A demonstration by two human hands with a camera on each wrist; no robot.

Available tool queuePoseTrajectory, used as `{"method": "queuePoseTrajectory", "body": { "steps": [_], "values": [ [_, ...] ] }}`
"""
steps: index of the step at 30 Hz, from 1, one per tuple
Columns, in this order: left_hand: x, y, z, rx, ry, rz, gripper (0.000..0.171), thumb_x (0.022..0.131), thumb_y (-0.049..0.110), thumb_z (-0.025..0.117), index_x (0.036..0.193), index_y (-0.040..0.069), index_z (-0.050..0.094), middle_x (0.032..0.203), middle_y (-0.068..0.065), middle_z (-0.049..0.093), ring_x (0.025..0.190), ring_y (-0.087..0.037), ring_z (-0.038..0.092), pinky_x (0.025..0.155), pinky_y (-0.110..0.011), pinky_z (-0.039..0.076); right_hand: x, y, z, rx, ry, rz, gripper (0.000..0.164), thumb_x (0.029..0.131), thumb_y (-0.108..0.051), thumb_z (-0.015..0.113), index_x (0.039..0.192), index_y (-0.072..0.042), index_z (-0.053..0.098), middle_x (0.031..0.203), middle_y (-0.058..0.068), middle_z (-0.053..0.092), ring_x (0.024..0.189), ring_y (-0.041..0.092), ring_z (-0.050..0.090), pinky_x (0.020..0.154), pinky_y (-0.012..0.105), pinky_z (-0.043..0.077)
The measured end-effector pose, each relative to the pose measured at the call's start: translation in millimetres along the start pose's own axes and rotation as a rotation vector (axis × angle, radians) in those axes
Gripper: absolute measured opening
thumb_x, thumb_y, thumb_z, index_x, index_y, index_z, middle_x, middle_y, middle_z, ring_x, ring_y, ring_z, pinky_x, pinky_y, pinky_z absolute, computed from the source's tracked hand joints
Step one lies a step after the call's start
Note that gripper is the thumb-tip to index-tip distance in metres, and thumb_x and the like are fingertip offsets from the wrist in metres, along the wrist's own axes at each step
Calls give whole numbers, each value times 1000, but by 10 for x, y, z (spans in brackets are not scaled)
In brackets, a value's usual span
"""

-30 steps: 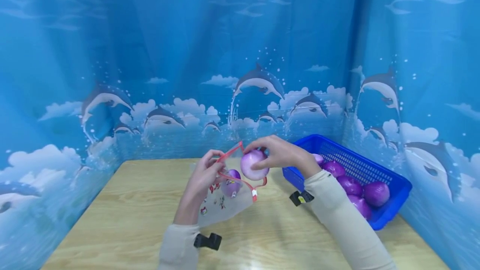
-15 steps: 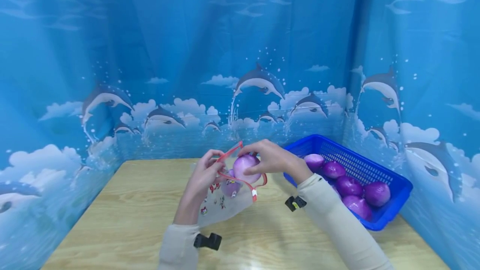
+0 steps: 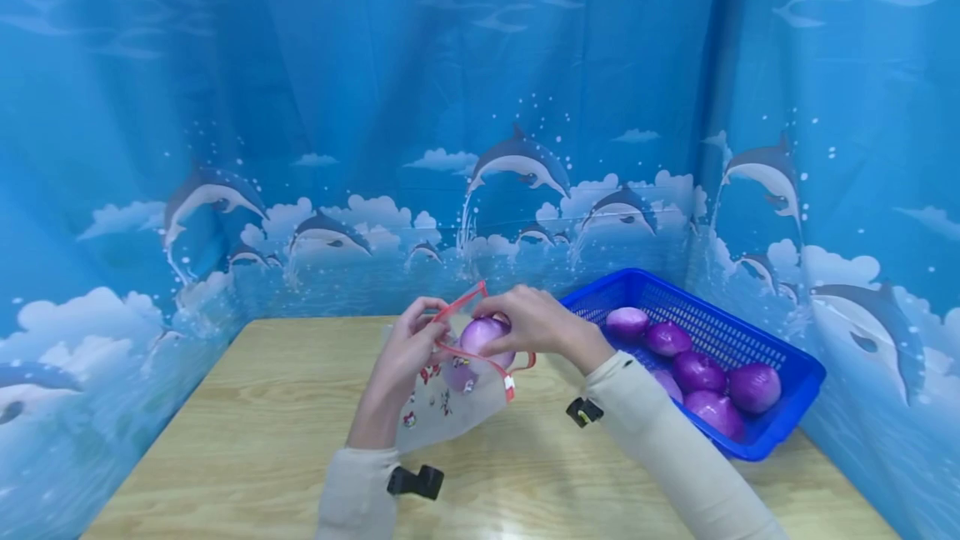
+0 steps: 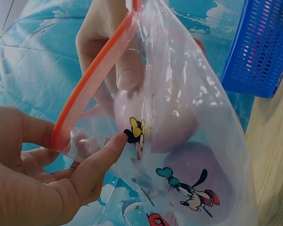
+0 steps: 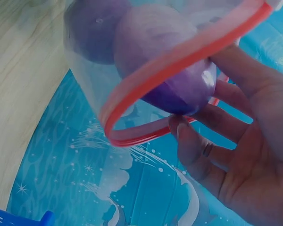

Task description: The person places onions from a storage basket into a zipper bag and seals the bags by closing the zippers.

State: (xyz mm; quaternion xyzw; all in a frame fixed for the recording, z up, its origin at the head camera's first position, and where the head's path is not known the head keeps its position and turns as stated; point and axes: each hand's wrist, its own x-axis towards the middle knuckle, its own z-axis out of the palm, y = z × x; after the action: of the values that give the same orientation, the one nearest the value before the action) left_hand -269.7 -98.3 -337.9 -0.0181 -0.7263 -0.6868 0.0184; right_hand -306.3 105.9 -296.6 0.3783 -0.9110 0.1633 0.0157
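Dolphin-printed curtains (image 3: 390,90) backed the surface (image 3: 247,432). The left hand (image 3: 407,348) pinched a zip bag (image 3: 457,423); the right hand (image 3: 534,323) gripped a purple onion (image 3: 478,335) in the bag's mouth. A blue basket (image 3: 804,379) stood at three o'clock.

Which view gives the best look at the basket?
The head view: it shows nearly the whole basket and the onions in it. The left wrist view catches only part of its side, upper right; the right wrist view, just a sliver, lower left.
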Motion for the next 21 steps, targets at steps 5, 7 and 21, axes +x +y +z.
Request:
{"method": "queuePoseTrajectory", "body": {
  "steps": [5,7,21],
  "values": [
    [0,9,1,-31,11,0,22,103,-1,48,119,9,58,100,-12,61,89,-20,60,71,-25,60,13,12,19,93,-55,-34,35,92,-17,78,126,-9,71,120,10,75,89,19,73,71,21,61],
    [0,11,0,-37,15,0,22,103,-1,47,119,9,58,99,-11,61,89,-20,60,71,-26,60,11,12,24,110,-73,-37,33,94,-12,75,126,-7,70,122,12,75,93,22,75,72,22,62],
    [-10,13,-12,-62,32,29,22,104,0,44,119,9,57,97,-10,58,87,-19,58,66,-24,56,-9,1,60,164,-176,-46,25,97,1,64,118,-9,74,117,8,77,110,27,74,88,32,64]
  ]
}}
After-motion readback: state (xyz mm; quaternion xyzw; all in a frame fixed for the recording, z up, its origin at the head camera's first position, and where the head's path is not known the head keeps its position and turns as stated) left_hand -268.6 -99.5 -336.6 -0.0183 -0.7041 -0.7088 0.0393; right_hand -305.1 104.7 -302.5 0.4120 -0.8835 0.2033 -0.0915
